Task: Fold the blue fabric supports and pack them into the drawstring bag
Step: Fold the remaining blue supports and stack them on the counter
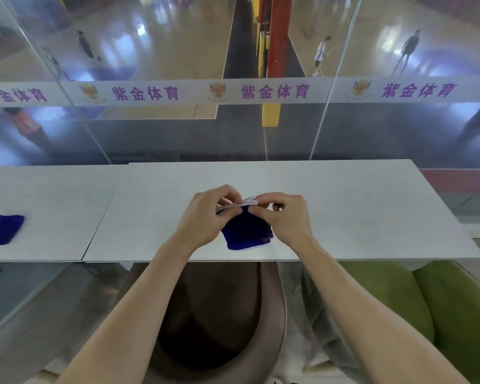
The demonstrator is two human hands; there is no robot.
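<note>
A blue fabric piece (245, 234) lies on the white table (344, 212) near its front edge, between my two hands. White cords (244, 204) run along its top edge. My left hand (205, 217) pinches the cords and the top left of the blue fabric. My right hand (284, 217) pinches the top right edge beside the cords. I cannot tell whether this blue piece is the drawstring bag or a folded support. A second blue fabric piece (2, 230) lies flat at the far left of the table.
A glass wall (178, 128) with a printed white band rises just behind the table. Below the table's front edge are a brown seat (211, 314) and a green seat (427, 300). People stand on the court beyond the glass.
</note>
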